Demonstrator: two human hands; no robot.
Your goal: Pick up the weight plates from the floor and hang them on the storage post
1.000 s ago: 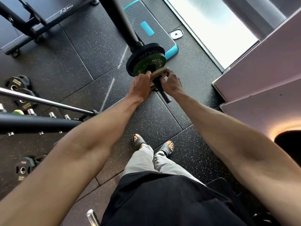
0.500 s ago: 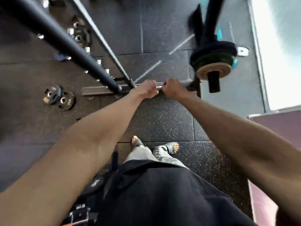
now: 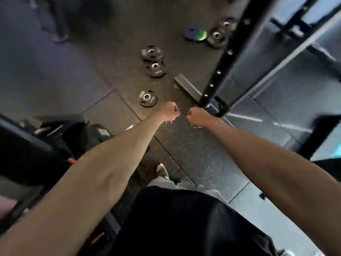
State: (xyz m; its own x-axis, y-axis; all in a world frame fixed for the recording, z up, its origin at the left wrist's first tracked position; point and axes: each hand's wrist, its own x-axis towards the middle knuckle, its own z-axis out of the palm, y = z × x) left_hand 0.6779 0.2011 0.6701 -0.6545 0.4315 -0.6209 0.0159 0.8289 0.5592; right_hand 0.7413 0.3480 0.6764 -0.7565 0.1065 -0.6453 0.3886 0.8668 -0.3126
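Several small black weight plates lie flat on the dark rubber floor ahead of me. The nearest plate (image 3: 147,98) is just beyond my left hand (image 3: 168,112). Two more plates (image 3: 154,68) overlap farther back, and a blue and green plate (image 3: 196,34) lies beside other black plates (image 3: 216,36) at the rear. My right hand (image 3: 196,117) is held out beside the left. Both hands are curled into fists and hold nothing. The storage post is not in view.
A black rack upright (image 3: 219,71) with bolts rises from a floor bar (image 3: 186,87) at the right. A dark bag (image 3: 88,133) and a black bench or bar (image 3: 22,145) stand at the left. My sandalled foot (image 3: 162,169) is on the floor below.
The view has swung left, away from the post with the plates on it, to the plates on the floor. Both hands left the post and now hold nothing.
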